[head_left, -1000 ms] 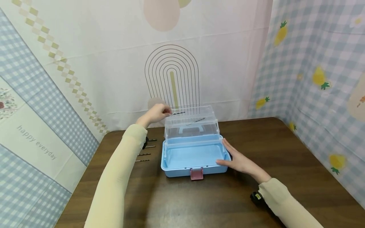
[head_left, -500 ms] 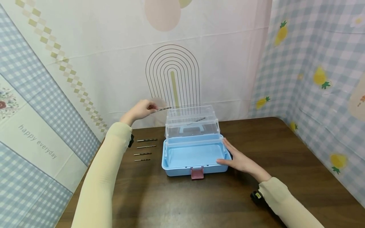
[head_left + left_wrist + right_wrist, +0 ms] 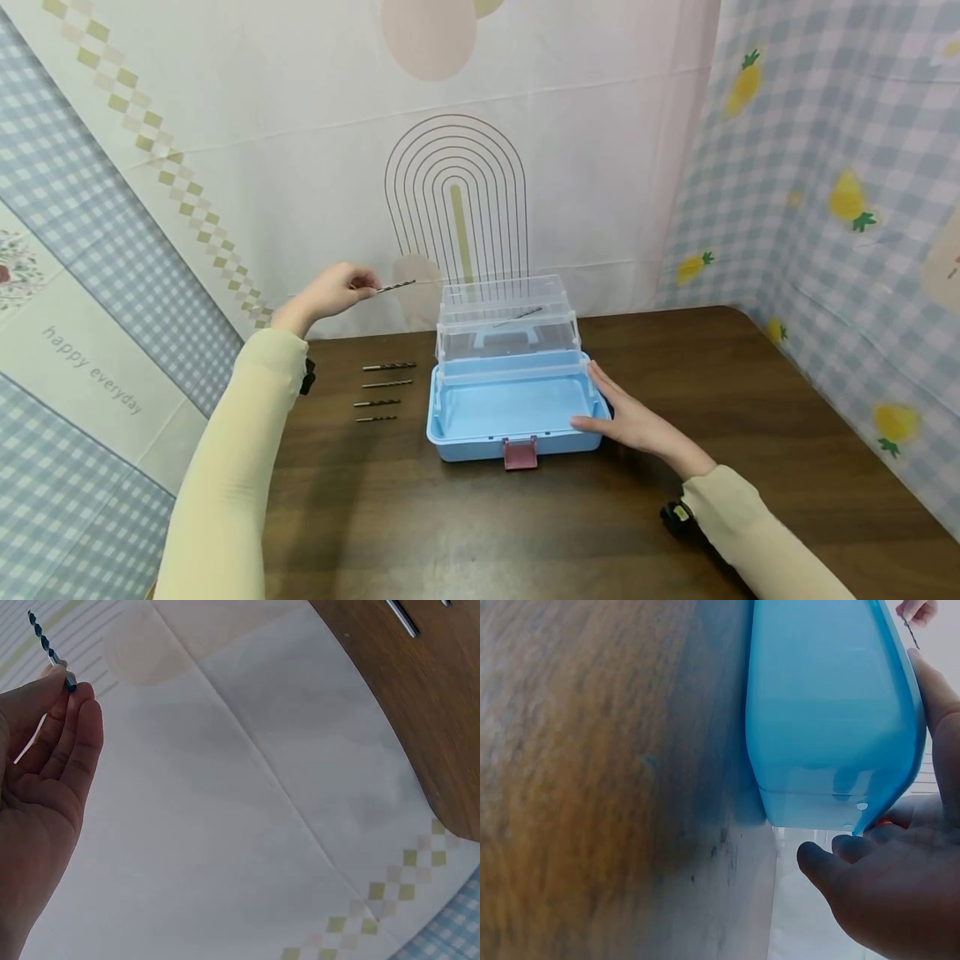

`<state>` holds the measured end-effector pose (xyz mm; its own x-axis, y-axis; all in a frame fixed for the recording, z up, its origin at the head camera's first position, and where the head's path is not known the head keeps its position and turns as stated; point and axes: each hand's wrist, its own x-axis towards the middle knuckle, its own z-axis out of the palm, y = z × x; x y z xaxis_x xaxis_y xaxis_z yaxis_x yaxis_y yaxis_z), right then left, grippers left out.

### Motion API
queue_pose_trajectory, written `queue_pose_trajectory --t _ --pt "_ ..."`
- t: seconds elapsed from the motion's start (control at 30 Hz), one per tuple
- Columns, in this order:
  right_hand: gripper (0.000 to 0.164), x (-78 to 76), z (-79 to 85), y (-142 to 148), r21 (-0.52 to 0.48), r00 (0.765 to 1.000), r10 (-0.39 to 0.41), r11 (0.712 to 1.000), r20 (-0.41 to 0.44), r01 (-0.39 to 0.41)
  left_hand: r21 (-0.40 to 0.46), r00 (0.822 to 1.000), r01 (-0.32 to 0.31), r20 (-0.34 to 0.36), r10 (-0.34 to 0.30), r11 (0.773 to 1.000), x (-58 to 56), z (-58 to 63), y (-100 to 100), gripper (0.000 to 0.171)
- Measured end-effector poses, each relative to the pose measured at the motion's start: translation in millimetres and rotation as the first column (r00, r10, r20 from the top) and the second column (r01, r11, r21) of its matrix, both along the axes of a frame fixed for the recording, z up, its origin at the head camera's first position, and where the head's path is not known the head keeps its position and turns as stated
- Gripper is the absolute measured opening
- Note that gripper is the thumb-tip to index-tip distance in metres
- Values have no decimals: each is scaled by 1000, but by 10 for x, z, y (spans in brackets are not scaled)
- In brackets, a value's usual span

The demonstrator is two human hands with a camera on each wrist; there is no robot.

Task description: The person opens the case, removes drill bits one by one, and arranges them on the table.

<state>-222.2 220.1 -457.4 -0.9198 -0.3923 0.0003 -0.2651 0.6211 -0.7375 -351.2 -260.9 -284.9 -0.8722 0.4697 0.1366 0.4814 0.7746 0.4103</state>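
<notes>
My left hand [image 3: 330, 293] is raised above the table's back left, pinching a drill bit [image 3: 397, 286] between thumb and fingers. In the left wrist view the bit's fluted end [image 3: 39, 631] points up and away from the fingertips. A light blue toolbox [image 3: 513, 448] stands with its clear upper trays [image 3: 502, 287] raised at the back. Another drill bit [image 3: 520, 317] shows in or behind the clear trays; which one I cannot tell. My right hand [image 3: 636, 427] rests spread along the toolbox's right rim, thumb near the front corner.
Several drill bits [image 3: 388, 366] lie in a column on the brown table [image 3: 480, 525], left of the toolbox. A pink latch [image 3: 521, 454] hangs open at the toolbox front. Patterned cloth [image 3: 337, 167] hangs behind the table and along both sides.
My left hand has moved left, away from the clear trays, still pinching the drill bit. The bits on the table came fully into view. My right hand has stayed on the toolbox.
</notes>
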Motion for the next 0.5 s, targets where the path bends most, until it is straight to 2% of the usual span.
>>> queue_pose_trajectory --t 0.23,0.37,0.5 --pt "107 -9 -8 2 6 1000 -3 1000 1 3 -6 999 -34 2 34 999 34 -19 -150 17" --pt "107 -11 -1 2 5 1000 -2 1000 3 2 -14 1000 -19 -3 19 1000 59 -53 -191 14" --pt "107 -1 4 3 12 1000 2 1000 -2 -2 -7 1000 -15 26 15 1000 116 -103 -234 14"
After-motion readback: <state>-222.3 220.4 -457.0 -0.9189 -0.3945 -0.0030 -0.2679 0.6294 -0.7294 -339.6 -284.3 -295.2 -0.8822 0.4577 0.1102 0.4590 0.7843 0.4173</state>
